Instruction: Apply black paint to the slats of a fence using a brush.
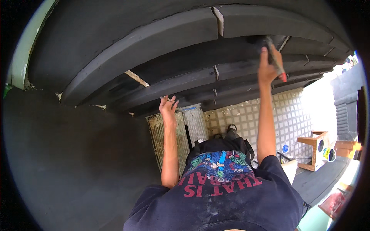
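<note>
In my raised right hand [266, 71] is a long, thin paintbrush [276, 57] with a red end, blurred by motion. Its far tip is up against the dark grey surface beneath the upper curved ledge [262, 21]. The fingers are closed around its handle. My left hand [168, 111] is raised with its fingers apart, close to the lower edge of a lower dark ledge [165, 91]. I cannot tell whether the fingertips touch it. Pale gaps [137, 78] break the dark surface between the ledges.
Worn ribbed boards [196, 123] stand below my left hand. Patterned tiles [246, 119] cover the floor, with my shoe on them. At the right are a wooden stool-like frame [315, 152], a blue round lid [285, 148] and a dark plank [327, 179]. A dark wall [77, 154] fills the left.
</note>
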The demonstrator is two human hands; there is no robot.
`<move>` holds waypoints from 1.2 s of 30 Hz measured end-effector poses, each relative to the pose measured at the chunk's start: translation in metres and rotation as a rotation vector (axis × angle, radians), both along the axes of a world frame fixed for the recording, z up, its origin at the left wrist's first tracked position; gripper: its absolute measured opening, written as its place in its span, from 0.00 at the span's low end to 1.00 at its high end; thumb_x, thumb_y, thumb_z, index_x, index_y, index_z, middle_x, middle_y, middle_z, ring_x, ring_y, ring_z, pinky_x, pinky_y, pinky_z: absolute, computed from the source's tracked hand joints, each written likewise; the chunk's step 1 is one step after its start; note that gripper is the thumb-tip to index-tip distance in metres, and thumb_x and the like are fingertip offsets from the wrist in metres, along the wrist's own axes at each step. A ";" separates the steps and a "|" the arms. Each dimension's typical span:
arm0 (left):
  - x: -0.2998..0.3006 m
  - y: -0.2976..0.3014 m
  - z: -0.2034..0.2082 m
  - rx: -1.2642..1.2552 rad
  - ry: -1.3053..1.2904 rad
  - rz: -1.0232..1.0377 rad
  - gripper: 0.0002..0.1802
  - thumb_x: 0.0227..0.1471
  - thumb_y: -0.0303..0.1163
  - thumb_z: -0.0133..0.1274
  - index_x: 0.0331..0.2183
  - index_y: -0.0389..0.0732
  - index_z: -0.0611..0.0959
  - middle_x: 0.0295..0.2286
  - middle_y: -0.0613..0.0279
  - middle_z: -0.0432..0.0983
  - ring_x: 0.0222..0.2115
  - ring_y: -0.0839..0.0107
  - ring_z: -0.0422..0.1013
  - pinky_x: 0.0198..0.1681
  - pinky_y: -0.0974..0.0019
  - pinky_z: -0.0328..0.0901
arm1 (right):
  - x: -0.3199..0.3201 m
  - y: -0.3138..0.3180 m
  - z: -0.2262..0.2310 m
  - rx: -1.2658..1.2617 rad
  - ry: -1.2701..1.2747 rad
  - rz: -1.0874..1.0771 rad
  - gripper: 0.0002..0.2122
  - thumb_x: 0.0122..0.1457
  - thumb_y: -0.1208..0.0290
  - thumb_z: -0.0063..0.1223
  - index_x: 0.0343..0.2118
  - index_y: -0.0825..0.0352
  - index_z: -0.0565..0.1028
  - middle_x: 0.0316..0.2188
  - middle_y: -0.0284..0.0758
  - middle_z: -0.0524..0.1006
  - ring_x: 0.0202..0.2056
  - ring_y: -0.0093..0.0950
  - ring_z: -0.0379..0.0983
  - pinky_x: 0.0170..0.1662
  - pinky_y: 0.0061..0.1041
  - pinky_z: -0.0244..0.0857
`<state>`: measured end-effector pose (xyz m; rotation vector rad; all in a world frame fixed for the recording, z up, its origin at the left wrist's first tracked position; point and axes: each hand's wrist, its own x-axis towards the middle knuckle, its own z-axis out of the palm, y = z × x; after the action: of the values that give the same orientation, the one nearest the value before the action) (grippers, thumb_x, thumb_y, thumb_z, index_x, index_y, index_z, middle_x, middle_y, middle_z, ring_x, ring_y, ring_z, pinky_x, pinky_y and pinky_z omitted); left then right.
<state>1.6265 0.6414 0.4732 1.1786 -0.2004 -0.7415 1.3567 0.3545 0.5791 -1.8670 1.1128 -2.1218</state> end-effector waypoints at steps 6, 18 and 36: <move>-0.001 0.001 0.001 0.014 0.013 0.001 0.36 0.56 0.23 0.44 0.66 0.34 0.62 0.64 0.54 0.59 0.64 0.47 0.62 0.62 0.48 0.63 | -0.044 -0.026 0.008 -0.127 0.079 -0.335 0.11 0.61 0.73 0.65 0.43 0.74 0.82 0.37 0.43 0.83 0.37 0.35 0.81 0.43 0.32 0.73; 0.003 0.001 0.001 0.078 -0.008 -0.024 0.37 0.56 0.24 0.42 0.67 0.35 0.61 0.68 0.51 0.53 0.66 0.50 0.57 0.64 0.44 0.62 | 0.047 0.067 -0.001 0.012 0.009 0.117 0.19 0.52 0.80 0.67 0.48 0.72 0.83 0.32 0.39 0.81 0.32 0.31 0.79 0.39 0.29 0.74; -0.003 -0.011 0.004 0.102 0.013 0.017 0.38 0.51 0.19 0.42 0.66 0.31 0.62 0.67 0.51 0.57 0.65 0.47 0.61 0.62 0.45 0.64 | -0.050 -0.019 0.004 -0.055 0.205 -0.221 0.13 0.56 0.77 0.66 0.45 0.69 0.84 0.33 0.42 0.82 0.32 0.35 0.79 0.37 0.30 0.73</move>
<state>1.6235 0.6307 0.4776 1.2704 -0.1432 -0.7510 1.3069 0.3357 0.5828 -2.1164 1.3752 -2.1271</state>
